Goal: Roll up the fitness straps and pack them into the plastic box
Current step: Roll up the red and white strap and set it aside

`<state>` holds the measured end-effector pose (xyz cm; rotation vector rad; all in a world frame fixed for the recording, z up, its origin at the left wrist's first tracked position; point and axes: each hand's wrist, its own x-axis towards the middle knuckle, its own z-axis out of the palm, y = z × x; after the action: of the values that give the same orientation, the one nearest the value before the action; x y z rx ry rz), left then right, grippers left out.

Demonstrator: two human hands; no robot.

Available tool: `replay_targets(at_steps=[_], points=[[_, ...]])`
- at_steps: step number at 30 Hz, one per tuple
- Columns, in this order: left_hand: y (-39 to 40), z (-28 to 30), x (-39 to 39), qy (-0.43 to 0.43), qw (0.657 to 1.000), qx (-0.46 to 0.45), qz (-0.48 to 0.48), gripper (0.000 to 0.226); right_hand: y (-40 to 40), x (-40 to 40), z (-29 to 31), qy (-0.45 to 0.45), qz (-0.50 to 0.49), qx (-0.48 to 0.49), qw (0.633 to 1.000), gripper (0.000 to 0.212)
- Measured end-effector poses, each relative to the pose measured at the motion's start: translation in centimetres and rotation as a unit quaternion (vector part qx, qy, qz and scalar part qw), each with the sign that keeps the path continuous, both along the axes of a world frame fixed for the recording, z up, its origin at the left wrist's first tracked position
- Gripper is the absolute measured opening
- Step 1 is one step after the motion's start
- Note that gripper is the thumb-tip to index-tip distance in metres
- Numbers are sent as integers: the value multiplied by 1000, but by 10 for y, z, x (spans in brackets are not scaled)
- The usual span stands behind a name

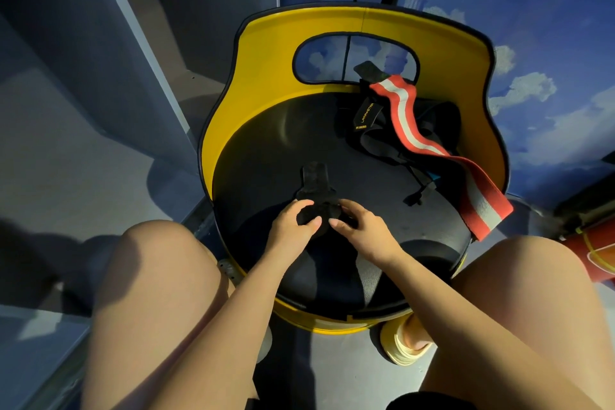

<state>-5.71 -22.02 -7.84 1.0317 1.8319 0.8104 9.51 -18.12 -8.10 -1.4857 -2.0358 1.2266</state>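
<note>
The left hand (293,225) curls its fingers and thumb round a half-wound roll of black strap (317,210) on the dark seat (266,150) of a yellow chair. The strap's loose tail lies flat on the seat, pointing away from the person. Just beside it, the right hand (357,226) pinches the roll's other end, so both hands hold the same bundle.

The strap looks like light, soft webbing with some grip to it. It should wind easily but spring loose if let go, so holding the roll by both ends while keeping the tail taut seems the sound way.

Farther right, a tangle of black straps (376,123) sits near the chair back, and a red-and-white band (432,150) drapes over it and off the seat edge; being limp, it is best taken by one end. No box is in view.
</note>
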Motion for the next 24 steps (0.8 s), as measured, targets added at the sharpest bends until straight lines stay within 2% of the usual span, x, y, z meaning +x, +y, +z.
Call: replay_targets(at_steps=[2, 4, 8, 13, 17, 20, 22, 24], points=[[2, -1, -4, 40, 999, 14, -7, 39, 3, 3, 1, -34, 63, 79, 994, 61], [5, 1, -7, 36, 999, 10, -5, 39, 5, 5, -3, -82, 129, 139, 978, 68], [11, 2, -14, 50, 999, -19, -12, 39, 10, 7, -11, -75, 131, 171, 974, 67], [8, 2, -17, 39, 998, -11, -46, 40, 25, 11, -5, -53, 160, 119, 978, 64], [6, 6, -19, 105, 988, 37, -107, 48, 33, 14, 0, -61, 161, 48, 984, 61], [2, 6, -21, 123, 978, 38, -162, 59, 37, 15, 4, -41, 153, -35, 987, 51], [1, 3, -23, 133, 976, 29, -168, 61, 37, 14, 4, -22, 155, -84, 984, 44], [2, 2, -25, 126, 978, 17, -163, 60, 36, 12, 0, -14, 146, -94, 985, 40]])
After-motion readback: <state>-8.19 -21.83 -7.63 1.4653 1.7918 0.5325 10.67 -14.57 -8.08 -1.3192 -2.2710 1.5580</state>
